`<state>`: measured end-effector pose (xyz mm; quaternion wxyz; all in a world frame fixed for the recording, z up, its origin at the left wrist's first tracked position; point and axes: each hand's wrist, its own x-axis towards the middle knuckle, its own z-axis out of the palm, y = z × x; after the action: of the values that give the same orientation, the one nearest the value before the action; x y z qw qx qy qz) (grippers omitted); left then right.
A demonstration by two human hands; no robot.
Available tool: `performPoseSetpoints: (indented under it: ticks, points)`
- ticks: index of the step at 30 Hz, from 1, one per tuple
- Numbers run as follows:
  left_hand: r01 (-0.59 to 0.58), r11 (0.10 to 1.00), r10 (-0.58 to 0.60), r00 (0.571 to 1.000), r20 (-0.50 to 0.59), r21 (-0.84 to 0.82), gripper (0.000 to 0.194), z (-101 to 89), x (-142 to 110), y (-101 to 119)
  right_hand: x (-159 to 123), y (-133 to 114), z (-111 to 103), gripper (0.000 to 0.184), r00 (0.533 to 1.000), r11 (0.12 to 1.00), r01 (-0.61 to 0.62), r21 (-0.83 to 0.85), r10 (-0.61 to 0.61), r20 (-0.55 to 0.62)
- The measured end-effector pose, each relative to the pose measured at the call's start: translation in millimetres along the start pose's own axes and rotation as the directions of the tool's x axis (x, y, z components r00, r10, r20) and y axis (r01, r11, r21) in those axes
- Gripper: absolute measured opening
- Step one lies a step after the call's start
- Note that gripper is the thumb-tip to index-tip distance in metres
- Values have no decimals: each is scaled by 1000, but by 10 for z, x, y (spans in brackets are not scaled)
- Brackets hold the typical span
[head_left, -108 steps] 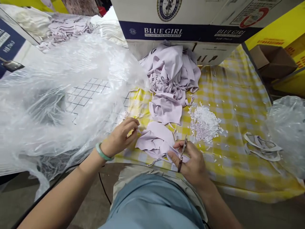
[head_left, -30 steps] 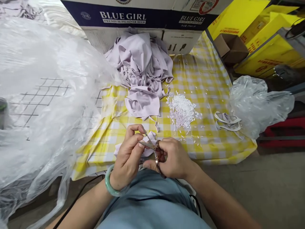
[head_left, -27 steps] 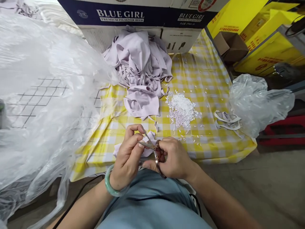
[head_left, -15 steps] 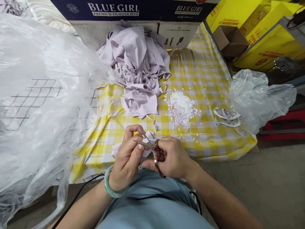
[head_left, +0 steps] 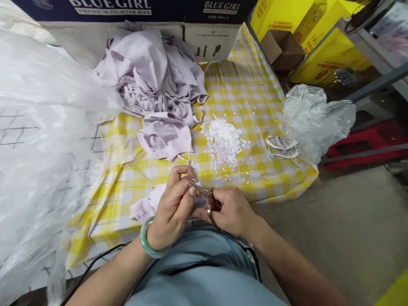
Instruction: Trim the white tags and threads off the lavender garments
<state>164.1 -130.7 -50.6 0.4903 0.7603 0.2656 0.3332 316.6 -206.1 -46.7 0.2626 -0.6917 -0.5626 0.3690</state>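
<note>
My right hand (head_left: 234, 210) is closed round the handles of a small pair of scissors (head_left: 201, 189), whose blades point up and left. They are parted only slightly, with a small white bit between them. My left hand (head_left: 174, 204), a green bangle at its wrist, pinches a piece of lilac cloth (head_left: 143, 208) right beside the blades. Most of that cloth lies under and behind the left hand at the table's near edge. Farther off lie a flat lilac piece (head_left: 164, 138) and a large crumpled lilac pile (head_left: 143, 63).
A heap of small white clippings (head_left: 225, 140) lies on the yellow checked tablecloth (head_left: 251, 93). Grey-white strips (head_left: 282, 146) and a clear plastic bag (head_left: 314, 123) are at the right. Plastic sheeting (head_left: 47, 148) covers the left side. A printed carton (head_left: 204, 38) stands behind the pile.
My hands have come together at the lilac cloth, and the scissors, earlier upright in the right hand, point at the left fingers. Their blades have closed from wide apart. The view has swung right.
</note>
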Motion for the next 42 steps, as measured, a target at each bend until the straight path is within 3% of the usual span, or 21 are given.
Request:
performPoseSetpoints:
  ticks: [8, 13, 15, 18, 21, 24, 26, 27, 28, 30, 32, 34, 37, 40, 42]
  points:
    - [-13, 998, 25, 985, 173, -69, 24, 373, 256, -117, -213, 375, -82, 49, 975, 983, -183, 22, 184, -121]
    - [45, 997, -33, 983, 183, -64, 26, 421, 255, -107, -223, 445, -133, 48, 955, 955, -233, 182, 260, -144]
    - [38, 999, -36, 989, 142, -14, 27, 309, 301, -153, -221, 476, -178, 43, 952, 949, -225, 221, 262, -156]
    - [-8, 978, 4, 1000, 18, 210, 28, -79, 450, -314, -194, 504, -212, 35, 957, 939, -210, 271, 254, -139]
    - [30, 816, 71, 986, -153, 578, 23, -546, 521, -404, -119, 434, -122, 33, 958, 924, -147, 352, 222, -183]
    - [103, 634, 274, 897, -347, 766, 17, -667, 353, -236, -20, 249, 112, 35, 946, 865, -89, 494, 228, -230]
    - [31, 658, 373, 855, -361, 753, 30, -493, 156, -42, 48, 109, 295, 34, 959, 803, -60, 592, 210, -188]
    - [-67, 713, 366, 885, -288, 698, 35, -368, 61, 43, 79, 50, 374, 31, 969, 783, -42, 621, 183, -164]
    - [-125, 787, 289, 940, -181, 605, 42, -242, -19, 107, 106, 2, 436, 26, 979, 781, -21, 624, 143, -146]
    - [-121, 896, 129, 992, 12, 428, 51, -41, -113, 147, 136, -45, 499, 15, 987, 831, 36, 555, 57, -149]
    - [-68, 937, 27, 992, 124, 342, 44, 67, -118, 81, 127, -27, 486, 8, 988, 897, 64, 438, 4, -153]
    - [-78, 945, 19, 983, 184, 317, 32, 129, -63, -40, 80, 46, 439, 8, 993, 917, 37, 398, 11, -117]
    - [-132, 949, 78, 978, 194, 285, 24, 296, 58, -193, -15, 197, 393, 11, 993, 861, 10, 509, 51, -106]
    - [-82, 979, 68, 995, 79, 187, 22, 605, 184, -202, -79, 345, 341, 15, 941, 849, 83, 522, 105, -321]
    - [9, 997, -15, 997, 81, 74, 26, 817, 252, -133, -121, 470, 210, 20, 884, 893, 119, 434, 104, -456]
